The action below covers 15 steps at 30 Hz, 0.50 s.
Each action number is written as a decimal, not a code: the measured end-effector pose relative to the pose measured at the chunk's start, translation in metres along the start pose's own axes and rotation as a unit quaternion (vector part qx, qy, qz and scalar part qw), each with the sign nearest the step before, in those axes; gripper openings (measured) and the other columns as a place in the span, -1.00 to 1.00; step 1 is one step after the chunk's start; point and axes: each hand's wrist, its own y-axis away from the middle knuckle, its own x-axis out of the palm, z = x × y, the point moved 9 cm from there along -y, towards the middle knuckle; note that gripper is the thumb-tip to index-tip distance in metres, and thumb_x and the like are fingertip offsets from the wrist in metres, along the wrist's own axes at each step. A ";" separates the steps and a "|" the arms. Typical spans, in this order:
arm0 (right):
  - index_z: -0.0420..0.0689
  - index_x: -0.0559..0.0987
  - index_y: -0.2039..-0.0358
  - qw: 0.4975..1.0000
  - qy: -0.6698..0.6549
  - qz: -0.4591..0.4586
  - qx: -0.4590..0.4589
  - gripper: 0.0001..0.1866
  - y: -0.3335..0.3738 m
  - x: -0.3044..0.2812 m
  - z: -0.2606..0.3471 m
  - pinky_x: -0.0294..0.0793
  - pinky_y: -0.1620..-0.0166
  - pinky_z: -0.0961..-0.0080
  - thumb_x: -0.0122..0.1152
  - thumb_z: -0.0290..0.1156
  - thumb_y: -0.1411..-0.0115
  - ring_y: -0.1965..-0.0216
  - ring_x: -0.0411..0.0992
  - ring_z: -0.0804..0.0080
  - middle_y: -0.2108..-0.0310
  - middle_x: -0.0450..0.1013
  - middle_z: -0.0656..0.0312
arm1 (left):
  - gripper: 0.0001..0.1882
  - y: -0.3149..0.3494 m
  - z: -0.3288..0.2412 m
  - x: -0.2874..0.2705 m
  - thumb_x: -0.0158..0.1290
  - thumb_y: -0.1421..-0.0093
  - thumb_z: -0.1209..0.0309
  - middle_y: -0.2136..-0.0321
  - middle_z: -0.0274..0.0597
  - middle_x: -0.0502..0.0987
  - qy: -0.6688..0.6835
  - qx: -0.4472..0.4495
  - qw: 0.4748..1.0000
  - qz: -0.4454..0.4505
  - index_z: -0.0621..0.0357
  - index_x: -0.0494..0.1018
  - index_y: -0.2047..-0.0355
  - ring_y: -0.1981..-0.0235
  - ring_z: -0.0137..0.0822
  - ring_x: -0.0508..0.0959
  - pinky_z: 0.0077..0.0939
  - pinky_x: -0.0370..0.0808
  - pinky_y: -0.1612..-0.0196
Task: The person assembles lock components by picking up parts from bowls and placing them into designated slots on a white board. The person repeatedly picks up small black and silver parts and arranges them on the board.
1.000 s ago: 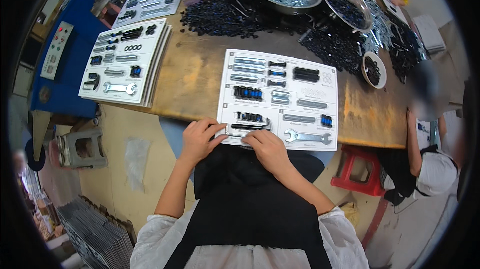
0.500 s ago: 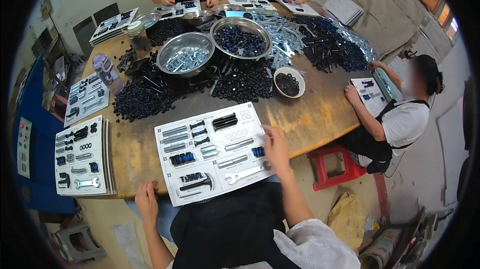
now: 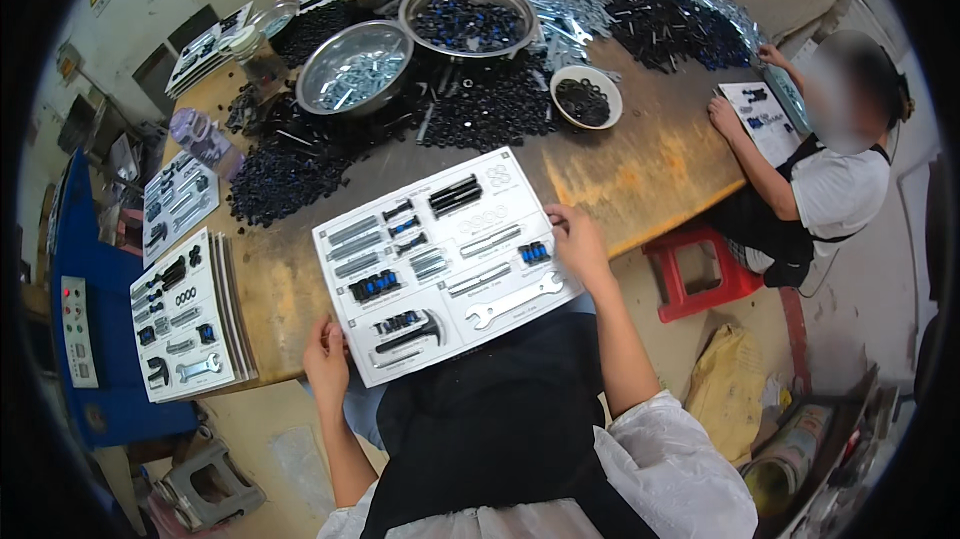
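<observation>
A white parts card (image 3: 455, 322) lies tilted at the table's front edge, over my lap. On it sit dark bolts (image 3: 456, 196), silver rods (image 3: 352, 241), blue-banded black fittings (image 3: 374, 286), a small black hammer-shaped tool (image 3: 410, 336) and an open-end wrench (image 3: 514, 300). My right hand (image 3: 582, 244) grips the card's right edge with bent fingers. At the lower left edge, my left hand (image 3: 326, 364) has its fingers curled against the card; part of its grip is hidden.
A stack of filled cards (image 3: 222, 269) stands left. Beyond are heaps of black parts (image 3: 285, 184), steel bowls (image 3: 355, 69) and a white bowl of rings (image 3: 586, 99). A purple bottle (image 3: 205, 142) stands left. One co-worker (image 3: 830, 179) sits right by a red stool (image 3: 690, 274); another works opposite.
My left hand has come in from beside the card to its left edge. My right hand stays at the right edge. The whole view has shifted and tilted downward.
</observation>
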 end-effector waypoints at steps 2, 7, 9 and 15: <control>-0.09 0.65 0.14 1.000 0.016 0.010 0.005 -0.67 0.000 -0.003 0.017 0.52 0.16 0.25 0.13 -0.60 -0.06 0.24 0.56 0.12 0.30 0.60 0.10 | -0.58 0.001 0.020 -0.009 -0.02 -0.40 0.28 0.32 -0.23 0.56 0.008 -0.008 1.000 -0.028 0.29 0.41 -0.15 0.39 -0.49 0.49 -0.57 0.48 0.33; -0.08 0.66 0.18 1.000 -0.022 0.019 -0.011 -0.69 0.003 0.007 0.020 0.51 0.15 0.24 0.10 -0.58 -0.07 0.20 0.54 0.08 0.28 0.59 0.06 | -0.63 0.000 0.018 -0.017 -0.05 -0.39 0.35 0.38 -0.35 0.49 0.010 -0.005 1.000 -0.009 0.23 0.42 -0.14 0.44 -0.54 0.40 -0.62 0.40 0.37; -0.11 0.65 0.15 0.999 -0.010 0.015 -0.029 -0.68 0.003 0.007 0.025 0.53 0.16 0.30 0.11 -0.61 -0.08 0.25 0.56 0.14 0.29 0.58 0.06 | -0.65 -0.005 0.019 -0.016 -0.04 -0.39 0.33 0.43 -0.39 0.46 0.031 0.012 0.999 -0.017 0.18 0.43 -0.12 0.45 -0.54 0.38 -0.61 0.38 0.37; -0.11 0.65 0.18 0.998 -0.006 0.053 -0.039 -0.71 -0.001 0.011 0.028 0.51 0.15 0.19 0.07 -0.57 -0.12 0.24 0.54 0.02 0.28 0.58 0.03 | -0.72 -0.006 0.020 -0.025 -0.03 -0.37 0.38 0.41 -0.33 0.47 -0.091 0.062 0.992 -0.060 0.23 0.45 -0.02 0.46 -0.53 0.40 -0.57 0.40 0.38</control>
